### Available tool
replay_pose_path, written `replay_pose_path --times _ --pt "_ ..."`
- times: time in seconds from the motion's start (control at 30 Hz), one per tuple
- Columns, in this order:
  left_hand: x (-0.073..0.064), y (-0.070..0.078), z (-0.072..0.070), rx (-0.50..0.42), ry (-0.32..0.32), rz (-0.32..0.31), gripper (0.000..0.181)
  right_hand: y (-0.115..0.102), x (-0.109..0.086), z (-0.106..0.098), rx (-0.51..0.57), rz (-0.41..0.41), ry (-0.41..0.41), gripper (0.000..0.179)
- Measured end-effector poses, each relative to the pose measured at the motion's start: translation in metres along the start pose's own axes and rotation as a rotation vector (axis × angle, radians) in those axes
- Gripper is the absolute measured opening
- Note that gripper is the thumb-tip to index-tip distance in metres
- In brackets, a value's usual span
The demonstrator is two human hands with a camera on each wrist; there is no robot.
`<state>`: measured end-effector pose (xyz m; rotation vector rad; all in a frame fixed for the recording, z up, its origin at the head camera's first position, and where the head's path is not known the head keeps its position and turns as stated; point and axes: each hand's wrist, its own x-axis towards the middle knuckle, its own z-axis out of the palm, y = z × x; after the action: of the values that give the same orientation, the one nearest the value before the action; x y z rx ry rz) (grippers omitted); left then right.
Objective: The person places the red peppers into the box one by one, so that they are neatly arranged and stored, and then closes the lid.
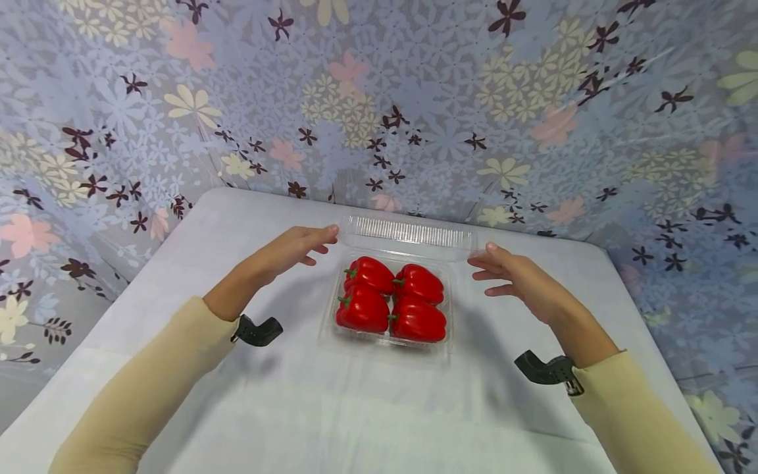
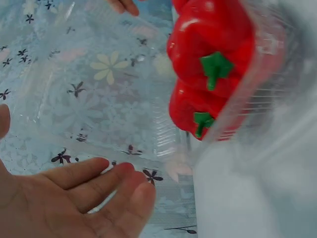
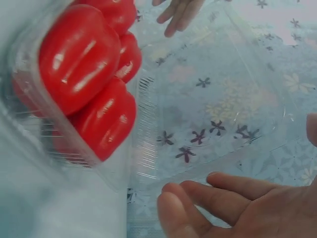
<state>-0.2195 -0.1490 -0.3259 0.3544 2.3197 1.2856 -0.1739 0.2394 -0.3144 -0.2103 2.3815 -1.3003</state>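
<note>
A clear plastic clamshell box (image 1: 449, 322) stands on the table with several red bell peppers (image 1: 362, 309) inside, their green stems pointing left. Its transparent lid (image 1: 408, 232) is hinged up at the far side. My left hand (image 1: 296, 250) hovers by the lid's left edge, fingers extended and holding nothing. Across from it, my right hand (image 1: 518, 273) is at the lid's right edge, palm inward, fingers loosely straight. Both wrist views show the lid (image 2: 104, 94) between the hands; whether fingertips touch it, I cannot tell.
A white cloth covers the table (image 1: 379, 408). Behind the far edge hangs a flowered curtain (image 1: 426, 118). Dark wrist-worn cameras (image 1: 257, 330) sit on both forearms, over cream sleeves (image 1: 160, 375).
</note>
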Motion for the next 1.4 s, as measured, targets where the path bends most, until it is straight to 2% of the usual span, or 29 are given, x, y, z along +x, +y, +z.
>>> replay_pose_path --times 0.17,0.4,0.53,0.7,0.97,1.2,1.4 --pt "-0.008 -0.014 0.004 0.055 -0.022 0.056 0.066 0.010 -0.003 0.008 -0.012 -0.041 0.014 0.071" --pt "-0.017 -0.028 0.007 0.085 -0.065 0.109 0.065 0.023 -0.012 0.019 -0.067 -0.153 0.082 0.058" --pt "-0.019 -0.037 0.012 0.098 -0.078 0.140 0.067 0.032 -0.019 0.028 -0.108 -0.168 0.116 0.055" --pt "-0.022 -0.046 0.018 0.091 -0.103 0.194 0.071 0.044 -0.026 0.040 -0.178 -0.162 0.140 0.058" --pt "-0.024 -0.060 0.024 0.130 -0.091 0.275 0.079 0.055 -0.026 0.053 -0.320 -0.269 0.174 0.064" --pt "-0.022 -0.066 0.029 0.126 -0.090 0.306 0.082 0.056 -0.029 0.057 -0.333 -0.288 0.187 0.067" --pt "-0.024 -0.071 0.032 0.117 -0.076 0.316 0.078 0.058 -0.029 0.061 -0.324 -0.268 0.191 0.070"
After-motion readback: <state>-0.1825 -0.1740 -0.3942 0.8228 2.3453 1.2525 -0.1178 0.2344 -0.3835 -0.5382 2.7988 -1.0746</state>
